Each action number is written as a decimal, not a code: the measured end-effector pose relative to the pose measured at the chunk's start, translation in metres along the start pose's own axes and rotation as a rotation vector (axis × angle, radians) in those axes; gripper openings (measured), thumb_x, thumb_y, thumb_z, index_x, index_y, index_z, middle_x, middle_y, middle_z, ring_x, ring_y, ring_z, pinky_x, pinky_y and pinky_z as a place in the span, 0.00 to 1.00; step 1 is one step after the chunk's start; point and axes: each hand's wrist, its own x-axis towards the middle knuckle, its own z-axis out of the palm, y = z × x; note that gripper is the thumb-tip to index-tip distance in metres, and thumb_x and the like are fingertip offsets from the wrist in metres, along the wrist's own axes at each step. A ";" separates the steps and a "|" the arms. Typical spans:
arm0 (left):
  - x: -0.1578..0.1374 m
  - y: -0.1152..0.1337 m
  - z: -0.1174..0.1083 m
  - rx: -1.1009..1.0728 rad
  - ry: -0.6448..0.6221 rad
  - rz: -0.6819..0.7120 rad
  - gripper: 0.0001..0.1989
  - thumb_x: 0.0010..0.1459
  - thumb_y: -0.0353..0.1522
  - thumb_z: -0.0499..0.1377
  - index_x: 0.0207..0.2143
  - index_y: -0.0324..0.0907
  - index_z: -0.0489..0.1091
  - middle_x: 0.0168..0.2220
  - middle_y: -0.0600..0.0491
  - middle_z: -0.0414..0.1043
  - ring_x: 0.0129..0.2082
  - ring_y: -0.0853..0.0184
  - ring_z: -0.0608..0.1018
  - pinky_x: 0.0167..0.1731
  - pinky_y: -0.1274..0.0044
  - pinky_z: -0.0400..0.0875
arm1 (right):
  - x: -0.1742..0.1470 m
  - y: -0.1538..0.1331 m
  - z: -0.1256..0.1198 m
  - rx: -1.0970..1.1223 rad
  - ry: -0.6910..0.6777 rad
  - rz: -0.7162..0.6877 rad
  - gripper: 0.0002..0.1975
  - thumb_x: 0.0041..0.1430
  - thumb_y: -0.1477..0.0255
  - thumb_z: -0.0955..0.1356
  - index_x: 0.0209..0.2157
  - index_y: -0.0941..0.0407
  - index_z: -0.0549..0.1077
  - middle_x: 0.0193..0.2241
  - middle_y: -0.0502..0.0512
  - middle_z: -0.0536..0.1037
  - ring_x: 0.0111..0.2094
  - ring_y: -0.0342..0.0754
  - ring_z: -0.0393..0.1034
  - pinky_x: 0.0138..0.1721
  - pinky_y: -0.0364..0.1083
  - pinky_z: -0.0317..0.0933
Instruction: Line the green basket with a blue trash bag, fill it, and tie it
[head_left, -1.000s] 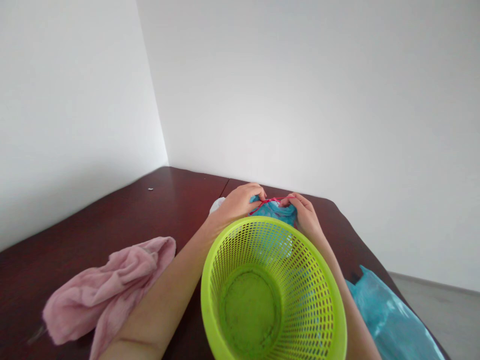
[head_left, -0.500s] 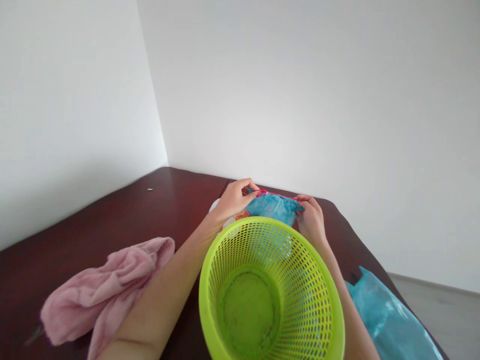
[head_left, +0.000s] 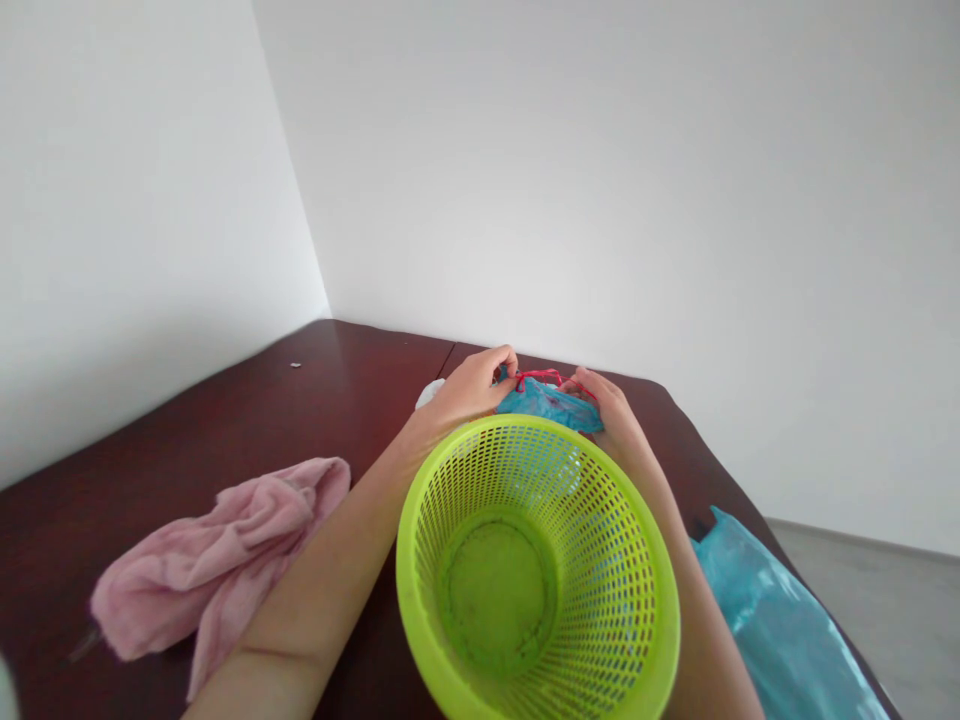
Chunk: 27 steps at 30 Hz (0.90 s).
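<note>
Beyond the green basket's far rim, my left hand [head_left: 484,382] pinches the left side of a blue plastic bag [head_left: 551,402] by its red drawstring [head_left: 541,376]. On the other side, my right hand [head_left: 598,396] has its fingers closed around the right part of the red string, beside the bag's edge. The string runs slack and looped between both hands. A lime-green plastic basket [head_left: 499,590] with slotted sides stands between my forearms, its inside bare, and it hides the bag's lower part.
A crumpled pink towel [head_left: 225,555] lies left of my left forearm on the dark red table [head_left: 360,400]. Another blue plastic bag [head_left: 780,630] is at the right edge. Something white [head_left: 430,393] shows behind my left wrist. White walls [head_left: 600,180] border the table's back.
My right hand has moved left, closer to my left hand. The red string, stretched taut before, now hangs looser, and the bag's top has bunched up.
</note>
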 end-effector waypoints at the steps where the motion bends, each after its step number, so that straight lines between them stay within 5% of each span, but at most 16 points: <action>1: -0.001 0.002 0.001 0.010 -0.012 -0.008 0.04 0.74 0.35 0.66 0.44 0.48 0.74 0.40 0.53 0.84 0.35 0.63 0.79 0.36 0.70 0.71 | -0.002 0.000 0.001 -0.013 -0.035 0.015 0.22 0.61 0.46 0.83 0.34 0.50 0.84 0.35 0.56 0.87 0.32 0.51 0.75 0.33 0.50 0.69; 6: -0.001 0.006 0.003 0.013 -0.053 -0.018 0.07 0.76 0.34 0.67 0.53 0.50 0.79 0.50 0.50 0.89 0.41 0.60 0.84 0.44 0.67 0.76 | 0.000 0.002 0.005 -0.158 -0.163 -0.013 0.25 0.56 0.43 0.86 0.38 0.50 0.89 0.37 0.55 0.89 0.34 0.49 0.77 0.39 0.48 0.71; 12: -0.001 0.009 -0.006 0.025 -0.112 0.030 0.07 0.76 0.35 0.66 0.51 0.50 0.85 0.53 0.49 0.89 0.53 0.56 0.87 0.50 0.66 0.79 | 0.009 0.007 0.005 -0.151 -0.086 -0.102 0.25 0.60 0.42 0.83 0.31 0.50 0.86 0.33 0.54 0.87 0.35 0.49 0.76 0.39 0.48 0.70; 17: 0.000 0.006 -0.013 0.066 -0.088 0.043 0.06 0.77 0.36 0.67 0.50 0.49 0.85 0.50 0.50 0.90 0.47 0.58 0.87 0.49 0.66 0.78 | 0.010 0.011 0.006 -0.072 -0.058 -0.087 0.24 0.59 0.43 0.83 0.33 0.49 0.85 0.32 0.54 0.86 0.33 0.49 0.75 0.35 0.48 0.68; 22: 0.002 0.004 -0.014 -0.005 0.086 0.068 0.05 0.77 0.34 0.67 0.48 0.48 0.85 0.51 0.49 0.89 0.51 0.59 0.87 0.52 0.67 0.79 | 0.015 0.019 0.005 0.104 0.109 -0.067 0.21 0.60 0.48 0.83 0.33 0.50 0.83 0.29 0.51 0.82 0.28 0.47 0.72 0.28 0.47 0.61; 27: 0.003 0.005 -0.014 -0.134 0.129 0.008 0.05 0.77 0.36 0.67 0.48 0.46 0.83 0.49 0.49 0.90 0.46 0.62 0.87 0.51 0.68 0.83 | 0.022 0.026 -0.008 0.300 0.295 -0.091 0.16 0.65 0.54 0.81 0.35 0.49 0.79 0.31 0.51 0.82 0.30 0.48 0.76 0.33 0.50 0.72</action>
